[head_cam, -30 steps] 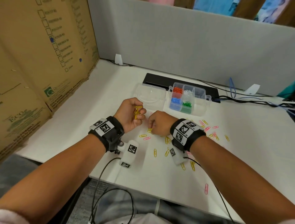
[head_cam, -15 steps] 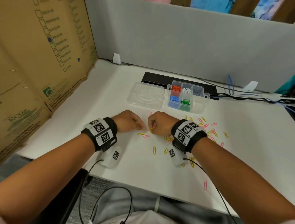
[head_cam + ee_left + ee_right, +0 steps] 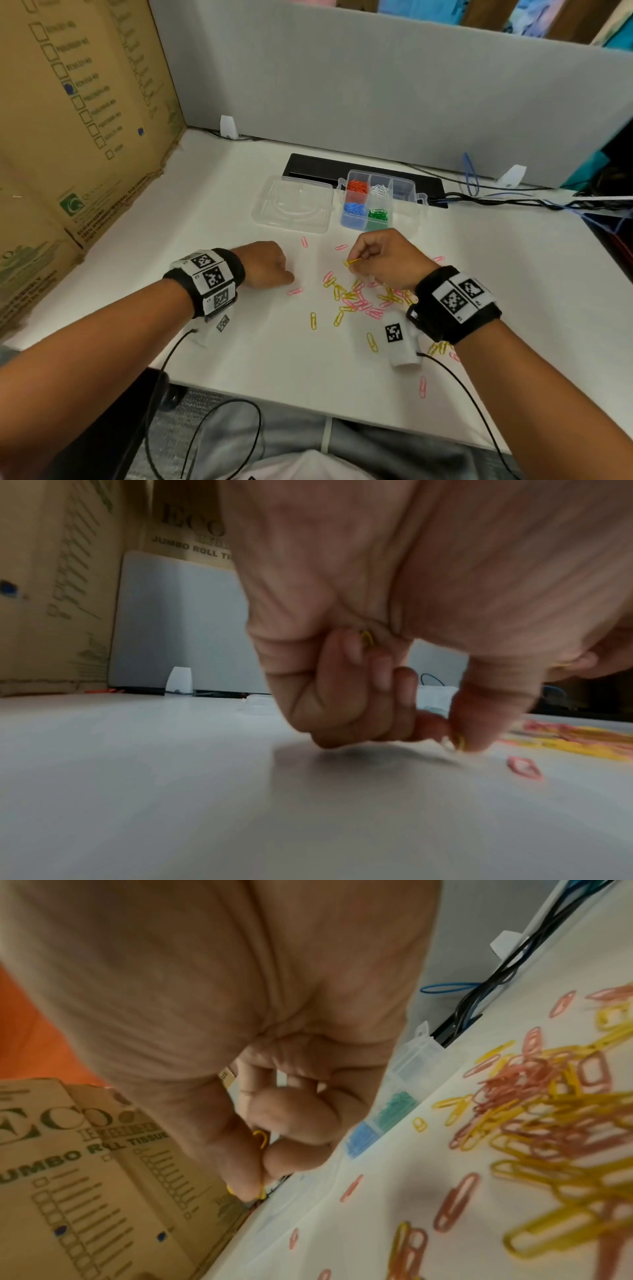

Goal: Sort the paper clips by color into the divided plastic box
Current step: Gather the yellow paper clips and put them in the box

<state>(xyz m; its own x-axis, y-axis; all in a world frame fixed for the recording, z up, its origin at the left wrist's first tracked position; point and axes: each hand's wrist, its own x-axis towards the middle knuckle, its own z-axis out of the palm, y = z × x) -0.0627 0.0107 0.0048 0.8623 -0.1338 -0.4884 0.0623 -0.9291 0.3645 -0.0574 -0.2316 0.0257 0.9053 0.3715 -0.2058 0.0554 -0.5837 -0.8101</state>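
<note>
"JUMBO ROLL TISSUE", "ECO" on cardboard box [image 3: 113, 1177]

Both forearms reach forward over the table, a black band with printed markers on each wrist. The left hand [image 3: 267, 262] lies knuckles-up, low on the surface, fingers curled into a loose fist with yellow clips [image 3: 367, 638] tucked inside. The right hand [image 3: 387, 258] is raised slightly, thumb and forefinger pinching a yellow clip [image 3: 352, 262].

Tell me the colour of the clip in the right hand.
Yellow. The right hand pinches the clip; the head view shows it best.
</note>
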